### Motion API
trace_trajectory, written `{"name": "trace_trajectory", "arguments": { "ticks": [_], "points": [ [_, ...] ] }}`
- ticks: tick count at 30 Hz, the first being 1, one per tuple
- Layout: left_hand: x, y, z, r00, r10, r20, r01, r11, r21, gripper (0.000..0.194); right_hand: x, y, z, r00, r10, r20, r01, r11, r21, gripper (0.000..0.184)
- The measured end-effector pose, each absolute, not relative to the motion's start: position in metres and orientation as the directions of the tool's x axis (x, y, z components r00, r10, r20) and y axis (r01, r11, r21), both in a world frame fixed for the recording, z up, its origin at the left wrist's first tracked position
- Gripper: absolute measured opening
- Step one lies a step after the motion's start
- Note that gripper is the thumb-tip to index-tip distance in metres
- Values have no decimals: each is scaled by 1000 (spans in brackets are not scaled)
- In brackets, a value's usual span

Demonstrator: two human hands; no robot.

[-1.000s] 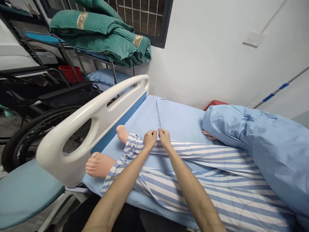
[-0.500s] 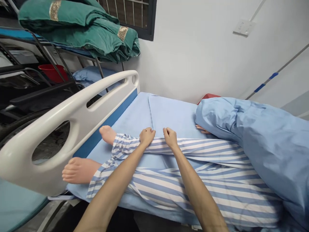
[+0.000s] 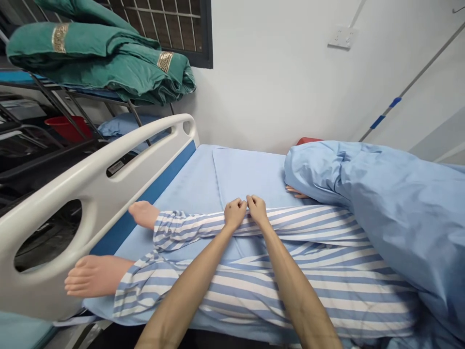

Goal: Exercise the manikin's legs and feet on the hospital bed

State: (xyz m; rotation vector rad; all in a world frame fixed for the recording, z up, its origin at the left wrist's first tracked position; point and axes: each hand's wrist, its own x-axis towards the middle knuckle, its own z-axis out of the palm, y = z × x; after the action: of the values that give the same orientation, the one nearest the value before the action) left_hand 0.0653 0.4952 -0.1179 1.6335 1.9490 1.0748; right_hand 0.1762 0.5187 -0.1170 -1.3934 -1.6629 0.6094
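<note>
A manikin lies on the bed in striped pajama trousers (image 3: 316, 283), both legs stretched out and bare feet (image 3: 100, 275) toward the footboard. My left hand (image 3: 235, 213) is curled into a fist over the shin of the far leg (image 3: 192, 225). Right beside it, my right hand (image 3: 256, 209) is also a fist on that leg, knuckles nearly touching the left. No object shows in either hand, though the undersides are hidden. My forearms reach across the near leg.
A cream footboard (image 3: 141, 140) rises at the left. A blue quilt (image 3: 392, 198) covers the manikin's upper part, with a manikin hand (image 3: 296, 192) poking out. Behind the footboard are a folded green blanket (image 3: 109, 63) and a red bucket (image 3: 69, 128). A wall (image 3: 269, 72) runs along the far side.
My left hand has moved along the leg toward my right hand, closing the gap between the fists. The view has shifted slightly right.
</note>
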Motion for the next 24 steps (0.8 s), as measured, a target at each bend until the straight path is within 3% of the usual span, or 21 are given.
{"name": "trace_trajectory", "arguments": {
  "ticks": [7,13,18,21,24],
  "points": [
    [93,504,-116,-238,957,165,574,1,819,32,223,519,-100,6,947,321,601,253,-758,40],
    [114,509,-115,-209,967,149,621,13,784,30,270,522,-89,70,905,420,609,295,-736,40],
    [155,513,-101,-128,971,201,530,-104,842,32,305,521,-99,113,909,400,631,245,-736,41],
    [184,513,-102,-74,982,171,587,-96,804,30,324,521,-100,240,863,444,620,215,-754,42],
    [205,512,-106,-56,984,171,667,-90,739,29,339,523,-104,307,865,396,641,119,-758,42]
  ]
}}
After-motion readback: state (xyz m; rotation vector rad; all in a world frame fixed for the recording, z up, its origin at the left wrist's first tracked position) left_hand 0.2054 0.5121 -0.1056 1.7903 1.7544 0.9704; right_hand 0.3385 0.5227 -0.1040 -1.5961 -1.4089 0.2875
